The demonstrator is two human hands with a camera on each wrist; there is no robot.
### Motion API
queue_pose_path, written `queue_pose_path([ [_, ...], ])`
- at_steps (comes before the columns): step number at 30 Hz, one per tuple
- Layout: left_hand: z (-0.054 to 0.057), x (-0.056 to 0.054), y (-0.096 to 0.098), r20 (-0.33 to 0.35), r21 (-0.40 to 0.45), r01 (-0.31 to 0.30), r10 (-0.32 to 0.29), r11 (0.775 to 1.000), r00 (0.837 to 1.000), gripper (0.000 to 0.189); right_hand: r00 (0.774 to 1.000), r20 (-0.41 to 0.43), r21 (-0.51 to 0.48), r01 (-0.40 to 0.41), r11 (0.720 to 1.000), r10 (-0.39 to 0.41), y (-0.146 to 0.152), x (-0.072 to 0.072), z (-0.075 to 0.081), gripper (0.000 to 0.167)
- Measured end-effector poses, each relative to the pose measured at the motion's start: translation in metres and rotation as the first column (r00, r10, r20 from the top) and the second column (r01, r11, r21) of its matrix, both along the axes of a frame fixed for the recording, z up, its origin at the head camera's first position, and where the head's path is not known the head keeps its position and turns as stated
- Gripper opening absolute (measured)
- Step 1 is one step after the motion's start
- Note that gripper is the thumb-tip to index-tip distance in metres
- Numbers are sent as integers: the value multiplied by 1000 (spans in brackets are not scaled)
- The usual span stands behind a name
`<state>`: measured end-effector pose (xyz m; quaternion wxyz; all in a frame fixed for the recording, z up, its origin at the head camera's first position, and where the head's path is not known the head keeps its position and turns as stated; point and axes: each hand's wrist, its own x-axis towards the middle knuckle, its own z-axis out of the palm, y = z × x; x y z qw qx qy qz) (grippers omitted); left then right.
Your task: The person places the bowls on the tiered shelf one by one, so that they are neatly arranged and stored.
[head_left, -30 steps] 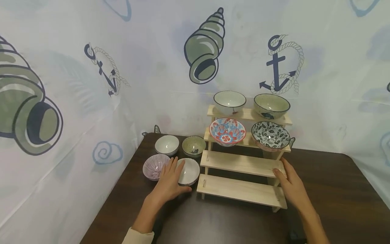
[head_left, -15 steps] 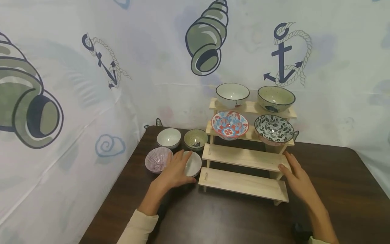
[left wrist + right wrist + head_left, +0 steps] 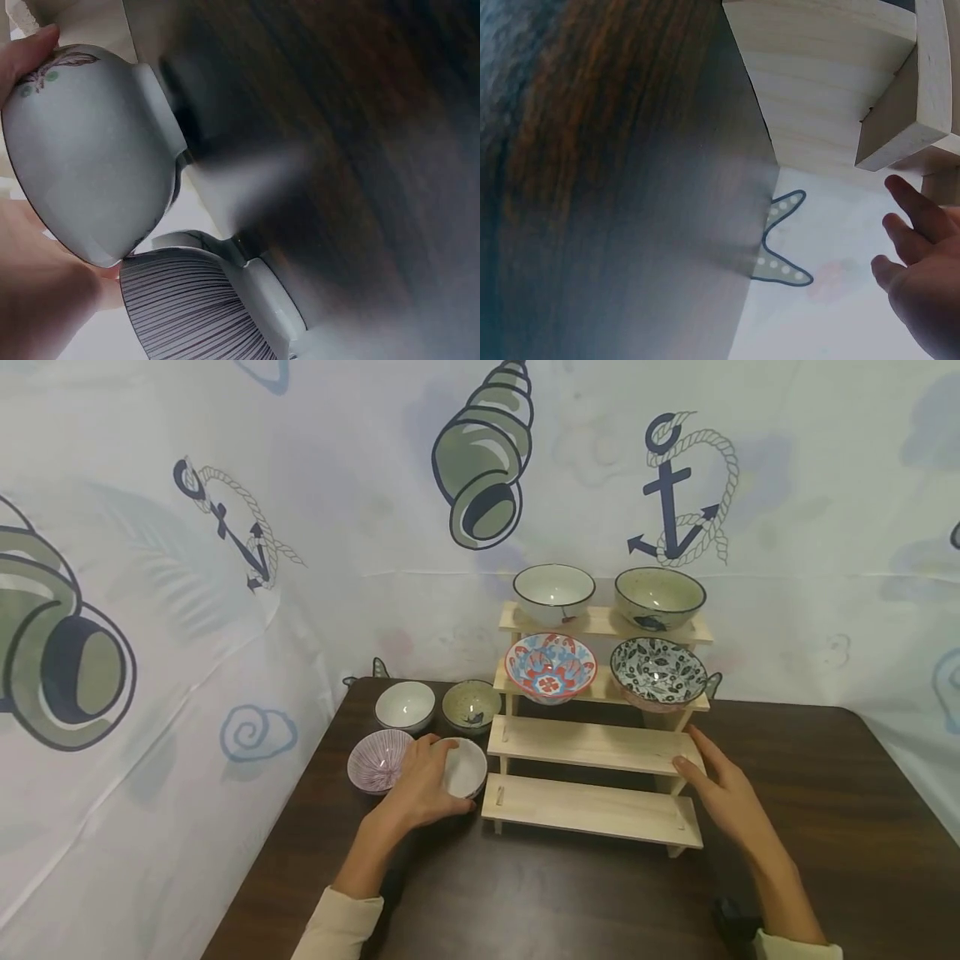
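Observation:
My left hand grips a white bowl by its rim, thumb on the near side and fingers over the left and far side. In the left wrist view the white bowl shows a small floral mark near the thumb, beside a striped bowl. My right hand holds the right end of the wooden tiered stand, thumb on the third board and fingers behind its edge. In the right wrist view, several fingers of the right hand extend beside the stand's wood.
A purple-striped bowl, another white bowl and a green bowl sit left of the stand. On its upper tiers are a white bowl, a green bowl, a red-blue bowl and a black-floral bowl.
My left fingers have closed in on the white bowl's rim. The right hand stays at the stand's end. The head view has shifted slightly.

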<state>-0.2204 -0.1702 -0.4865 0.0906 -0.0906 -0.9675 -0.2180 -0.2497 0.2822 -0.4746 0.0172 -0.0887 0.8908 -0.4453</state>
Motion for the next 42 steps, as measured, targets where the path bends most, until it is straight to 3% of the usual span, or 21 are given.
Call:
queue_pose_path([
  [7,11,5,-2,-18,48,-18,19,999,1000,96,1000,4,-9,-10,1000,10,0,-1,3,79],
  [15,34,11,-8,-87,69,-28,34,997,996,104,1000,-8,-29,-18,999,18,1,-2,3,78],
  [23,51,15,-13,-74,79,-52,58,995,996,114,1000,13,-23,-17,1000,17,1,0,2,79],
  [27,56,17,-15,-50,107,-62,67,992,996,118,1000,12,-32,-21,999,21,0,1,1,79],
  [34,59,14,-21,-100,166,-31,48,986,994,118,1000,8,-37,-19,999,19,0,1,0,79],
  [42,65,13,-27,-106,183,-46,66,982,992,116,1000,-10,-57,-22,998,21,-1,0,0,79],
])
